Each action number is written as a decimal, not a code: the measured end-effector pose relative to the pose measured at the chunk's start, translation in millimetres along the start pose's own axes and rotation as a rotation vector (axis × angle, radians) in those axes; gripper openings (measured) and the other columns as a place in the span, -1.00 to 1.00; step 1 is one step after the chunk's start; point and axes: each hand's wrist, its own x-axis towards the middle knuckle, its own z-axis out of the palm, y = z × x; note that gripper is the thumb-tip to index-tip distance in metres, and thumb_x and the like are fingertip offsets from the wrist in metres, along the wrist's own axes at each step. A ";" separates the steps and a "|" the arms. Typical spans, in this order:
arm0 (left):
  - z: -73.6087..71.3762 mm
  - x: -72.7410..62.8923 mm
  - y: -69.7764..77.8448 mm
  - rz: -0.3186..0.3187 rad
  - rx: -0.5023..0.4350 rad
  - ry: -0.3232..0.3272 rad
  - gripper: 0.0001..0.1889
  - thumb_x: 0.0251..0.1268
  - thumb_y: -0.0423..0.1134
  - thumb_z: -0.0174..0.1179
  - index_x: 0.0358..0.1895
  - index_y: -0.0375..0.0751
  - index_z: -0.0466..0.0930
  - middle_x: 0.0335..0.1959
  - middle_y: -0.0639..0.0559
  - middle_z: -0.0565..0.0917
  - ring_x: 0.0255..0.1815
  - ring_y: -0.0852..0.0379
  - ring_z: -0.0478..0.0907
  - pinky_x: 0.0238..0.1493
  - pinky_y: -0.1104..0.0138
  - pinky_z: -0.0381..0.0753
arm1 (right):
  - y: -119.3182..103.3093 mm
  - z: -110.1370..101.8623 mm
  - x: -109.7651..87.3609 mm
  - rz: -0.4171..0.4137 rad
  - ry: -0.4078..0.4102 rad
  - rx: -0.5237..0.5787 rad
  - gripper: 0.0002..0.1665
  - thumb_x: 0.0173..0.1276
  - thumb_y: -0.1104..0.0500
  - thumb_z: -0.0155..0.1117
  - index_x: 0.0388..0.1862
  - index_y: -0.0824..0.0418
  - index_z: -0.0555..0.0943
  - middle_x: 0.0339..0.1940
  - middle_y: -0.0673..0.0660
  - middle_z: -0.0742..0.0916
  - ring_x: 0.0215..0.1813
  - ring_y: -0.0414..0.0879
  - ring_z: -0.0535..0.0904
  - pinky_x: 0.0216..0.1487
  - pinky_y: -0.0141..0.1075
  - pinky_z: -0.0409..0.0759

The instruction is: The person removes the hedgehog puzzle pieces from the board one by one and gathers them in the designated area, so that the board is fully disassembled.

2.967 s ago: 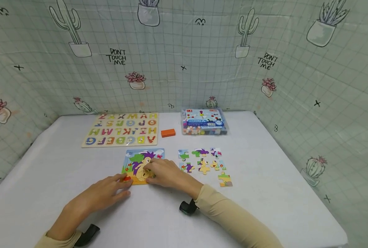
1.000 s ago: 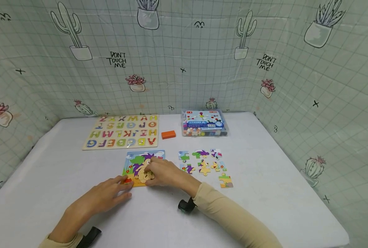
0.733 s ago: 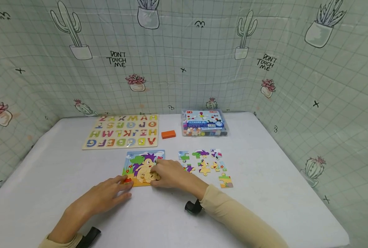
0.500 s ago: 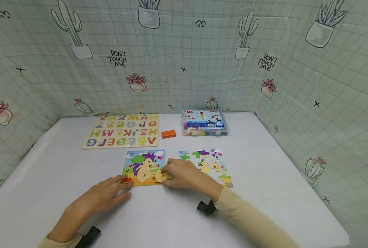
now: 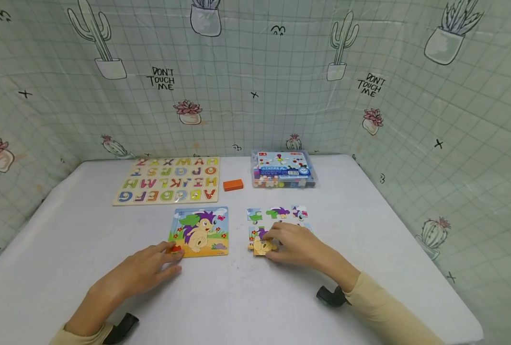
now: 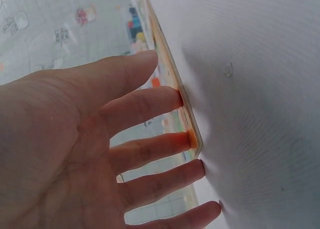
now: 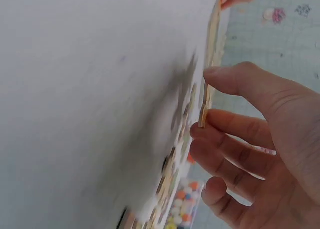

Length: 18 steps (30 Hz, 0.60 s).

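Observation:
My right hand [image 5: 296,244] pinches a yellow and orange jigsaw piece [image 5: 262,247] between thumb and fingers, held over the near left of a group of loose jigsaw pieces [image 5: 278,212]. Seen edge-on in the right wrist view, the held piece [image 7: 203,106] is thin wood. My left hand [image 5: 145,270] lies with its fingers extended, fingertips resting on the near left corner of the hedgehog picture board [image 5: 199,232]. In the left wrist view two fingertips touch the edge of that board [image 6: 175,74]. Some of the loose pieces are hidden behind my right hand.
A wooden alphabet board [image 5: 166,182] lies at the back left of the white table [image 5: 221,306]. To its right is an orange block [image 5: 233,185]. A clear plastic box of colourful parts [image 5: 283,169] stands at the back. A patterned curtain [image 5: 246,72] hangs behind the table.
My right hand has moved right with the pinched piece, from over the picture board to the loose pieces, uncovering the whole hedgehog picture. My left hand has stayed at the board's corner.

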 end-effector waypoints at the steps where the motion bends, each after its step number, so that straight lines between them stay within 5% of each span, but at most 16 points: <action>1: 0.0 0.0 0.0 0.001 0.000 0.001 -0.50 0.30 0.12 0.21 0.20 -0.05 0.63 0.31 -0.28 0.48 0.28 -0.35 0.44 0.19 -0.24 0.47 | 3.7 -0.1 -3.5 0.008 0.001 0.006 -0.58 0.22 -0.09 0.42 0.01 0.05 0.71 -0.12 -0.06 0.69 -0.26 -0.29 0.47 -0.30 -0.44 0.47; 18: -1.0 -0.5 -0.3 0.021 0.002 0.011 -0.51 0.30 0.10 0.22 0.20 -0.07 0.63 0.30 -0.30 0.48 0.26 -0.37 0.46 0.17 -0.25 0.48 | 33.5 -1.2 -35.1 0.062 -0.026 0.061 -0.62 0.19 -0.02 0.45 -0.02 0.06 0.72 -0.15 -0.10 0.65 -0.31 -0.29 0.43 -0.33 -0.48 0.41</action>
